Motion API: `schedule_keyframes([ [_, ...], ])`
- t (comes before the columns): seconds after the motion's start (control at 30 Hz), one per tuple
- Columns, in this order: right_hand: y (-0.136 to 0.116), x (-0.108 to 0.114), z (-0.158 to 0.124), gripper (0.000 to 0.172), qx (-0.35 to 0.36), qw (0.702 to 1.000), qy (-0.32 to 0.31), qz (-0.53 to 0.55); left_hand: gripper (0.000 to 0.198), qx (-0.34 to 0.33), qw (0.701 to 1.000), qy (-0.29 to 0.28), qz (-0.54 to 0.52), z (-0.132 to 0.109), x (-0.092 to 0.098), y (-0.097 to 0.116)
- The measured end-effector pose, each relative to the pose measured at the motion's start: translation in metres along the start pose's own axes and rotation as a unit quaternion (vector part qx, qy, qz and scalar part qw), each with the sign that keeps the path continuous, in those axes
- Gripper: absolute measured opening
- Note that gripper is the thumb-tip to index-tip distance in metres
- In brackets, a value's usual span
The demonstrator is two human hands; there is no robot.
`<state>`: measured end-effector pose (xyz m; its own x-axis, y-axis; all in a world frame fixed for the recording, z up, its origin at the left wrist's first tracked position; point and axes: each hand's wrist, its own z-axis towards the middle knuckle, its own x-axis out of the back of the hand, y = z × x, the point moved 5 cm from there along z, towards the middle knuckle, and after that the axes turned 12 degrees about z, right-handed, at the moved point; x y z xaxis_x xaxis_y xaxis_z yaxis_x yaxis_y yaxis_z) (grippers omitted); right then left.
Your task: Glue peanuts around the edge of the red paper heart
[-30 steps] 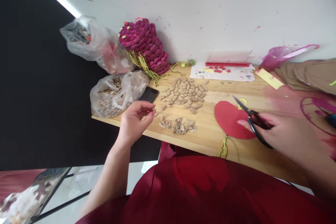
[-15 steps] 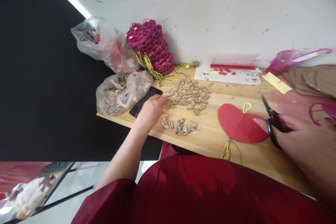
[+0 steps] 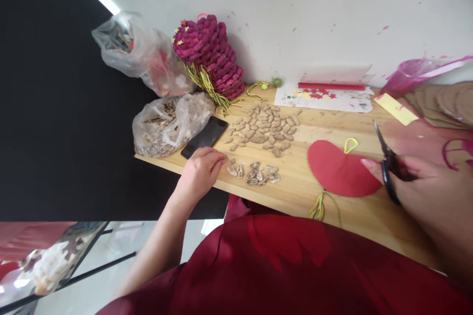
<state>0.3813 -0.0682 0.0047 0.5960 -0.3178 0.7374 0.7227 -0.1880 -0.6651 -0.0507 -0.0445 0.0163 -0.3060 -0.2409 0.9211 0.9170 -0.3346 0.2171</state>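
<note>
Both hands are at work over the table (image 3: pixel 291 194), one at each end. The left hand (image 3: pixel 197 170) is at the near left edge, its thumb and fingers drawn together in a narrow pinch; I cannot tell whether anything small sits between the tips. They come close to a loose peanut (image 3: pixel 232 161) and, just right of it, some shell pieces (image 3: pixel 256 174). The right hand (image 3: pixel 430 184) is wrapped around dark-handled scissors (image 3: pixel 385 145), whose blades point toward the far side. Its thumb is over or beside the right end of a curved red paper (image 3: pixel 342 170); contact is unclear. That paper lies right of centre, with a yellow loop (image 3: pixel 351 145) at its far edge and a tassel (image 3: pixel 317 206) at its near edge.

Whole peanuts (image 3: pixel 264 123) are spread mid-table, beyond the shell pieces. A black phone (image 3: pixel 204 138) lies left of them, beside a clear bag (image 3: pixel 155 130). Farther back, purple bumpy discs (image 3: pixel 209 54) lean in a stack. Star stickers (image 3: pixel 321 93) sit on a white sheet (image 3: pixel 354 104) at the far side, left of a yellow slip (image 3: pixel 397 109).
</note>
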Motion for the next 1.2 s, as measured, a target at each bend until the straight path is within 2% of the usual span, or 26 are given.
schedule_keyframes([
  [0.1, -0.012, 0.0, 0.0, 0.059, -0.034, 0.999, 0.001, 0.021, 0.012, -0.022, 0.999, 0.011, 0.025, 0.002, 0.001, 0.009],
  [0.2, -0.016, 0.001, 0.001, 0.06, -0.03, 0.999, 0.008, 0.01, 0.007, -0.011, 0.999, -0.016, 0.034, 0.006, -0.004, 0.013],
  [0.3, -0.015, 0.002, 0.001, 0.057, -0.015, 1.0, 0.003, 0.001, 0.009, -0.01, 0.998, -0.025, 0.052, 0.01, -0.009, 0.016],
  [0.47, -0.014, 0.001, 0.001, 0.057, -0.004, 1.0, 0.005, 0.012, 0.01, -0.047, 0.998, 0.005, 0.048, 0.028, -0.014, 0.024],
  [0.6, -0.016, 0.001, 0.003, 0.06, 0.005, 1.0, 0.012, -0.001, 0.014, -0.06, 0.997, -0.019, 0.043, 0.044, -0.026, 0.031],
  [0.67, -0.016, 0.001, 0.003, 0.062, 0.009, 1.0, 0.011, 0.001, 0.02, -0.05, 0.998, -0.011, 0.029, 0.045, -0.024, 0.031],
  [0.77, -0.015, 0.001, 0.003, 0.063, 0.011, 1.0, 0.008, 0.004, 0.021, -0.024, 0.999, 0.0, -0.029, 0.036, -0.008, 0.023],
  [0.9, -0.013, 0.0, 0.003, 0.06, 0.01, 1.0, 0.0, -0.003, 0.012, -0.015, 0.991, -0.081, -0.102, 0.01, 0.006, 0.013],
  [0.97, -0.011, -0.001, 0.004, 0.059, 0.003, 1.0, -0.003, -0.007, 0.014, -0.025, 0.989, -0.095, -0.11, -0.001, 0.005, 0.011],
  [1.03, -0.01, -0.002, 0.004, 0.06, -0.005, 1.0, -0.007, -0.011, 0.014, -0.024, 0.99, -0.084, -0.113, -0.008, 0.002, 0.011],
  [1.2, -0.012, -0.002, 0.003, 0.061, -0.004, 1.0, -0.003, -0.006, 0.015, 0.03, 0.992, -0.053, -0.11, -0.006, -0.009, 0.007],
])
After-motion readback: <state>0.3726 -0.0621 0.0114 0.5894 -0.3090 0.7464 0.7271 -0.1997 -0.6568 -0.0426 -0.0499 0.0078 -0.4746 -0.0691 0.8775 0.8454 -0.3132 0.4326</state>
